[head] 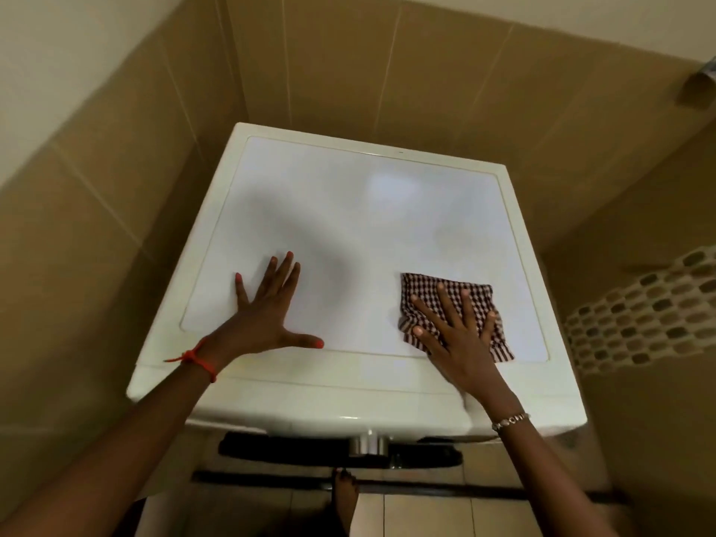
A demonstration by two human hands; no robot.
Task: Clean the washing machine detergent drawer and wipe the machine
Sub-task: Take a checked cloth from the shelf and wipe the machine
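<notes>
Head view: we record one white washing machine (pixel 348 211) standing against a tan tiled wall (pixel 348 71). On its top panel we count two hands and one checked cloth (pixel 499 339). The left hand (pixel 267 315) lies flat on the machine's front-left area, fingers straight and spread, holding nothing. The right hand (pixel 461 335) presses flat, fingers spread, on the cloth at the machine's front-right area. One orange string bracelet (pixel 201 360) circles the left wrist, one beaded bracelet (pixel 510 420) the right. Below the machine's front edge we note one metal knob (pixel 368 445) and one bare foot (pixel 345 498).
</notes>
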